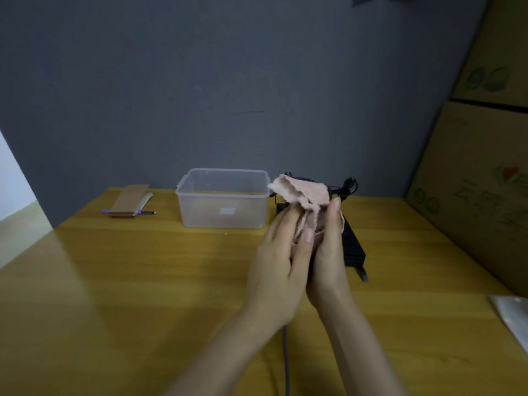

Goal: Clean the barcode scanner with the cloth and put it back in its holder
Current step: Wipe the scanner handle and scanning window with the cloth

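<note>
Right of the frame's centre, the left hand point(281, 261) and the right hand point(328, 252) are pressed together palm to palm, fingers stretched upward and closed around a pink cloth point(303, 192). The cloth is bunched between the palms, and its loose upper part is spread above the fingertips. The barcode scanner itself is not clearly seen; whatever is wrapped inside the cloth is hidden by it and by the hands, so it cannot be told whether the scanner is held there. A grey cable point(285, 364) is seen running down from under the left wrist to the bottom edge of the frame.

Just behind the hands, a black device point(354, 247) is seen lying on the wooden table point(143, 281), partly covered by the right hand, with a tangle of black cable point(347, 187) behind it near the grey wall point(228, 81). A clear plastic container point(223, 198) is placed left of the cloth, in the middle of the frame. Further left, a brown notebook point(130, 200) with a pen point(143, 212) beside it is seen. Cardboard boxes point(480, 172) are stacked along the right edge.
</note>
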